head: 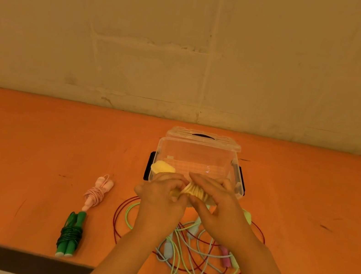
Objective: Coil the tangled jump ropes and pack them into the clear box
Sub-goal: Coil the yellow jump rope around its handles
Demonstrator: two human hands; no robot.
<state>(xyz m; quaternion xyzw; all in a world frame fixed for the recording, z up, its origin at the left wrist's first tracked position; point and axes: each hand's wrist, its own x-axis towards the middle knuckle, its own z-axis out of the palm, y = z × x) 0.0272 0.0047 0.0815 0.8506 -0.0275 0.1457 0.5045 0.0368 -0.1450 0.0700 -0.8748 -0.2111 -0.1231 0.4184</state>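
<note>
Both my hands hold a yellow jump rope point(194, 191) in front of the clear box point(195, 157). My left hand point(161, 196) grips its handle end, and a yellow handle tip point(162, 167) sticks out above it. My right hand point(216, 203) is closed over the cord wound around the handles. The clear box stands open and looks empty, its lid point(203, 138) propped behind it. Under my forearms lies a tangle of loose ropes point(192, 257), with light green, pale blue and dark red cords mixed together.
A coiled pink rope point(98, 192) and a coiled green rope point(70, 234) lie at the left on the orange table point(28, 146). Some cords hang over the table's front edge point(10, 249). A bare wall rises behind.
</note>
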